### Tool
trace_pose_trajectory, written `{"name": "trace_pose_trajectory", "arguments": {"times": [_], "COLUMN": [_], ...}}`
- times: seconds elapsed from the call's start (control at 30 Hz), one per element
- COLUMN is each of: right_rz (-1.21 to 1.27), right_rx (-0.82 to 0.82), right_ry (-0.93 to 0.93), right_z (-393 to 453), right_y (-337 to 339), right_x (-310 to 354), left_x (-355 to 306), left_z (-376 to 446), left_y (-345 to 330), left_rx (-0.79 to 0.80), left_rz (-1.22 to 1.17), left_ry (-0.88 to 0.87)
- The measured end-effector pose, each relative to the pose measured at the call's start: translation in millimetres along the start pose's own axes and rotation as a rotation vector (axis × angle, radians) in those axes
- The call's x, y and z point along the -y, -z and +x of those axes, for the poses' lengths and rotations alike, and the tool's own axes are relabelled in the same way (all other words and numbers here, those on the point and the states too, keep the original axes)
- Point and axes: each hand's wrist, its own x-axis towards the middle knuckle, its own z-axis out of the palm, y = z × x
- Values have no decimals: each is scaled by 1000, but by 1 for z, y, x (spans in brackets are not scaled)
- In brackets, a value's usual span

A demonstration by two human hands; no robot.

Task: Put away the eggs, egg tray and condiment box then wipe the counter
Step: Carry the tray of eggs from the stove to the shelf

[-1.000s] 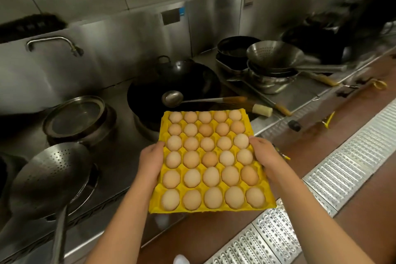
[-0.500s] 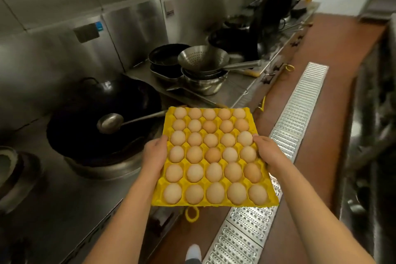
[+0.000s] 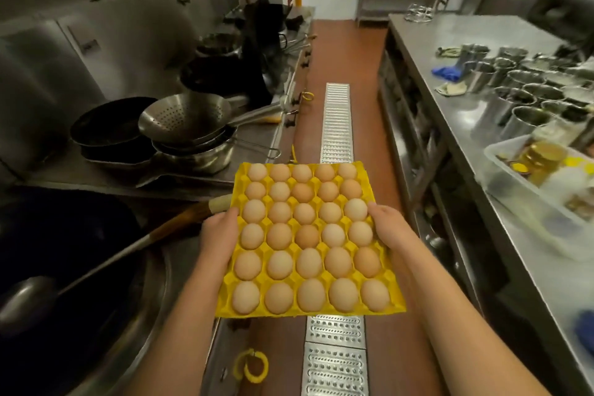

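Steel runs down both sides of the kitchen: a cooking range [image 3: 96,177] on the left and a long counter [image 3: 501,125] on the right, with a red-brown floor [image 3: 350,51] and a perforated metal drain [image 3: 337,125] between them. On the counter stand many round steel pots [image 3: 527,96], with a blue glove [image 3: 448,71] beside them, and nearer the camera a clear plastic box [image 3: 543,202] holding bottles with yellow contents and caps. A dark wok [image 3: 64,267] fills the lower left of the range, a ladle [image 3: 25,299] lying in it with its wooden handle reaching up toward the left hand. Farther along sit a black pan [image 3: 112,125] and a perforated strainer [image 3: 183,116] stacked on steel bowls.

Held out over the aisle above the drain, roughly level, is a yellow tray [image 3: 291,252], every cup filled with eggs [image 3: 307,236], five across and six deep, in tan and pale brown shades. The left hand [image 3: 218,235] grips the tray's left edge at about its middle, thumb on top beside the eggs, fingers hidden beneath. The right hand [image 3: 387,228] grips the right edge the same way. Both forearms are bare. A yellow ring [image 3: 252,365] hangs on the range front below the tray.
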Motion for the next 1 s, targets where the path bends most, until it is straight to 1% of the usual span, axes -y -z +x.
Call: {"name": "trace_pose_trajectory", "arguments": {"times": [0.13, 0.23, 0.3, 0.43, 0.5, 0.63, 0.77, 1.0], "right_rz": [23, 72, 92, 108, 117, 116, 128, 125], "right_rx": [-76, -105, -119, -108, -92, -51, -34, -17], "right_ry": [-52, -82, -85, -61, -58, -10, 3, -31], "right_z": [2, 10, 21, 57, 77, 125, 165, 217], "right_y": [33, 59, 76, 109, 126, 161, 188, 210], "right_x": [-9, -17, -20, -18, -16, -14, -12, -12], "left_x": [-10, -20, -30, -53, -66, -94, -117, -131], "left_z": [9, 13, 15, 23, 28, 43, 51, 74], "left_y": [-41, -73, -94, -136, -156, -198, -237, -273], "left_rx": [96, 153, 162, 182, 182, 126, 73, 74], "left_rz": [-9, 15, 46, 1, 7, 41, 30, 30], "left_ry": [6, -22, -29, 8, 13, -35, -11, 11]}}
